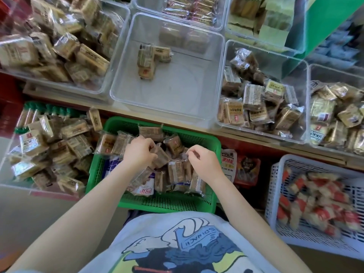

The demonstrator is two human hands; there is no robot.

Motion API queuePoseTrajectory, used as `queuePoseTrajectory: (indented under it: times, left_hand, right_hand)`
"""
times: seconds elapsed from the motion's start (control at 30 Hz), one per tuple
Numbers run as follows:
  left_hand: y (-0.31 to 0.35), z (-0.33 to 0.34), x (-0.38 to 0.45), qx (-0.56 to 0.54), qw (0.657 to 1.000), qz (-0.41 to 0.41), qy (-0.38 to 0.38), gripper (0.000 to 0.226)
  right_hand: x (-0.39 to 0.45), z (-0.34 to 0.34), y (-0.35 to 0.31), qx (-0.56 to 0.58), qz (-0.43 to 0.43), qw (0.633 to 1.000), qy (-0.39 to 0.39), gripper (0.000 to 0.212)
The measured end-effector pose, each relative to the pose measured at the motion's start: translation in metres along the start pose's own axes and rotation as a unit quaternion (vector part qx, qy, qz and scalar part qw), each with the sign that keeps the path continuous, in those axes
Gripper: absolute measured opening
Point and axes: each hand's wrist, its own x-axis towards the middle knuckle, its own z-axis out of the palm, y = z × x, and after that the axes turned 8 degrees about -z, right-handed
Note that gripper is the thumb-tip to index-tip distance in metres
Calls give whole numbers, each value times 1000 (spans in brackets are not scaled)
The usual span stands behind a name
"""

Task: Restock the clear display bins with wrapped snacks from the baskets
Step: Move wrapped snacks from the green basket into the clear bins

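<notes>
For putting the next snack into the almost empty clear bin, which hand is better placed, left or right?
Probably the left hand. Its fingers already curl round a wrapped snack in the green basket, straight below the nearly empty bin. The right hand only pinches a wrapper edge.

Clear display bins (pixel 167 107) of wrapped snacks (pixel 146 60) line the shelf (pixel 256 137).

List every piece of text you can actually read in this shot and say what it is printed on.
"SDINNCII", seemingly, seen upside down: on the blue banner of the T-shirt print; the letters are uncertain.
Red characters on the white packet in the green basket: too blurred to read.
Labels on the wrapped snacks in the clear bins: too small and blurred.
Print on the red and white bags beside the basket: unreadable.
</notes>
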Motion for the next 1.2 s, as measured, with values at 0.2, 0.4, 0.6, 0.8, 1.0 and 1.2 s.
queuePoseTrajectory:
  times: [0.2, 0.4, 0.6, 0.8, 1.0, 1.2]
  left_hand:
    - [40, -45, -36, -119, 982, 147, -1, 20]
    - [126, -69, -46, -238, 935, 251, 72, 31]
    - [144, -72, -41, -250, 936, 214, 124, 28]
    - [116, -66, -46, -246, 947, 160, 128, 24]
    - [65, -48, -35, -211, 966, 70, 133, 19]
    - [0, 2, -12, -3, 993, -80, 91, 66]
  right_hand:
    - [-7, -31, -21, 56, -53, 996, -32, 51]
    - [-9, -99, -27, 97, -128, 981, 113, 31]
    - [39, -161, -8, -98, -111, 931, 333, 48]
    - [67, -147, 1, -279, -49, 950, 131, 58]
    - [21, -79, -20, -108, -221, 941, 231, 27]
    - [19, -13, -9, -66, -115, 991, -15, 22]
